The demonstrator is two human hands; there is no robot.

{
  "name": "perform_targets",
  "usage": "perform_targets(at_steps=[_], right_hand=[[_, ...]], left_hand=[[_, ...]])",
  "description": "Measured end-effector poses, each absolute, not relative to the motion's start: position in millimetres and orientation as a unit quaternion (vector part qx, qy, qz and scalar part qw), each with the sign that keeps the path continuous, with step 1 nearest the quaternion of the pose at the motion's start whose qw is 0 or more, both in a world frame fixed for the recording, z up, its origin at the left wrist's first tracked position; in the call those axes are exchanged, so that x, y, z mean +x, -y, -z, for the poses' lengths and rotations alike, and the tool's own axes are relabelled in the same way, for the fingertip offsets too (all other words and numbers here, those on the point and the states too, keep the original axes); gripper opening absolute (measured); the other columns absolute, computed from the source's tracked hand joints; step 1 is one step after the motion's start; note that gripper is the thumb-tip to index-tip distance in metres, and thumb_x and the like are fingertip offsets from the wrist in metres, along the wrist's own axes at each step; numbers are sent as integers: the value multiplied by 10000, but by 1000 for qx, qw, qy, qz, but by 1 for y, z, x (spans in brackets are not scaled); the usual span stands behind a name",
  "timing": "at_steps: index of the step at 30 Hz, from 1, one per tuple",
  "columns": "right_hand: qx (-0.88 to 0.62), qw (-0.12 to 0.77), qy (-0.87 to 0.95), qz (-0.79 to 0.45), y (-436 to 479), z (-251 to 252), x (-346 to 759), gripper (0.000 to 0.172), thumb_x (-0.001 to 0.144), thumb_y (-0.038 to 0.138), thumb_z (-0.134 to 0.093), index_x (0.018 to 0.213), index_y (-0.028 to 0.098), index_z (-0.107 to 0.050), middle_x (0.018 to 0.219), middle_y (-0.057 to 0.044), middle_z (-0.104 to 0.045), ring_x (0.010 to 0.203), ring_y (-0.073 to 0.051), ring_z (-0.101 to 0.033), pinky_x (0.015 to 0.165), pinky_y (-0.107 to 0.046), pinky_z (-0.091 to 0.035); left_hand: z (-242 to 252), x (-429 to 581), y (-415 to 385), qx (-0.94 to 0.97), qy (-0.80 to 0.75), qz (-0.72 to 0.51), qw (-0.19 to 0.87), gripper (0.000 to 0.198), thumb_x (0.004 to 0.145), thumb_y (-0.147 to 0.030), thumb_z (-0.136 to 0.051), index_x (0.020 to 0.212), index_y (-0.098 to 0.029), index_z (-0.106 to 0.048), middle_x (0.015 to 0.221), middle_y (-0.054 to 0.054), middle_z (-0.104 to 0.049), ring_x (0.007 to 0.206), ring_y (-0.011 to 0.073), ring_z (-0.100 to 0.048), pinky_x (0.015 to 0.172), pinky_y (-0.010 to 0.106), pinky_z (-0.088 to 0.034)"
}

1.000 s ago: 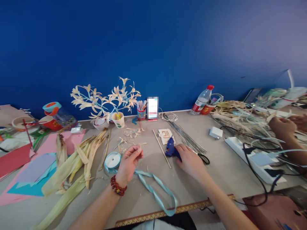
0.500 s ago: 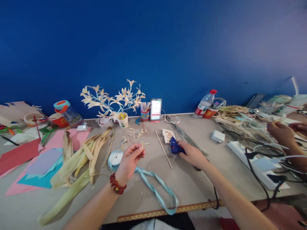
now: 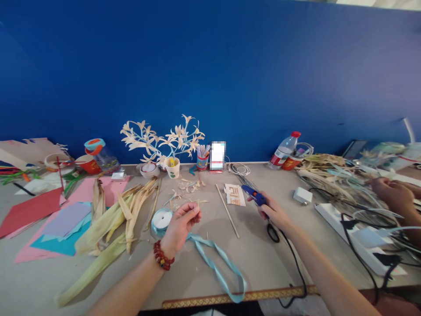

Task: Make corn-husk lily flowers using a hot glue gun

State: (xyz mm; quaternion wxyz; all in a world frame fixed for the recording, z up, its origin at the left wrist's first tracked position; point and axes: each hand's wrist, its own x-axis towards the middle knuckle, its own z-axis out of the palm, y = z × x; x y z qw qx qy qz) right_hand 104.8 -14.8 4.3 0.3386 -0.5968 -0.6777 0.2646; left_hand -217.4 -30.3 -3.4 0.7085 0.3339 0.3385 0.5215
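My right hand [image 3: 272, 210] is wrapped round a blue hot glue gun [image 3: 255, 195], its nozzle pointing up and left beside a white card with brown markings [image 3: 234, 195]. The gun's black cord [image 3: 294, 259] runs down over the table's front edge. My left hand [image 3: 182, 224] is closed in a pinch, with a tiny pale tip showing at the fingers; what it holds is too small to name. A roll of light blue ribbon [image 3: 162, 219] lies just left of that hand, and its loose length [image 3: 226, 281] loops toward the front edge. A thin pale stick [image 3: 227, 211] lies between my hands.
Dried corn husks [image 3: 115, 228] and coloured paper [image 3: 29, 210] cover the left side. Husk flowers [image 3: 177, 137] stand in cups at the wall, near a phone [image 3: 217, 154]. At right are a bottle [image 3: 283, 151], a power strip [image 3: 355, 239] and another person's hand [image 3: 391, 193].
My right hand has lifted the glue gun off the white card and moved it right, uncovering the card. My left hand keeps its pinch. The whole view has shifted slightly.
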Motion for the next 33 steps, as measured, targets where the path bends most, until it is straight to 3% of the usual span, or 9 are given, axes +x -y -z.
perform_targets(at_steps=[4, 8, 14, 25, 33], right_hand=[[-479, 448, 614, -439, 25, -19, 77, 343, 817, 293, -448, 1092, 123, -562, 496, 54, -492, 425, -134, -451, 488, -265, -386], [-402, 426, 614, -529, 37, -27, 28, 382, 875, 403, -419, 1027, 103, -600, 461, 29, -501, 383, -134, -446, 443, -269, -367], [-379, 441, 624, -522, 41, -3, -19, 262, 849, 415, -592, 975, 185, -588, 861, -74, -662, 437, -87, -481, 403, -226, -430], [-393, 409, 653, -501, 47, 8, -11, 199, 879, 354, -554, 861, 179, -647, 775, -47, -625, 474, -98, -494, 445, -217, -463], [-418, 402, 669, -465, 46, -1, -12, 203, 846, 350, -559, 760, 173, -607, 692, -45, -621, 477, -112, -500, 429, -216, -430]], left_hand=[[8, -222, 24, 298, -319, -526, 730, 160, 735, -239, -757, 768, -142, -635, 693, 3, -618, 648, 82, -557, 630, 188, -445], [10, -226, 21, 220, -256, -511, 790, 152, 741, -189, -755, 776, -141, -615, 698, 2, -595, 626, 71, -538, 629, 192, -447], [10, -231, 22, 157, -211, -484, 835, 167, 743, -173, -753, 756, -142, -589, 711, 6, -574, 603, 65, -523, 627, 201, -442], [11, -223, 24, 194, -263, -502, 801, 180, 727, -205, -769, 750, -143, -602, 690, 3, -564, 600, 77, -513, 617, 217, -414], [10, -223, 26, 213, -273, -496, 796, 174, 737, -209, -756, 743, -148, -594, 682, 1, -557, 609, 86, -520, 617, 222, -414]])
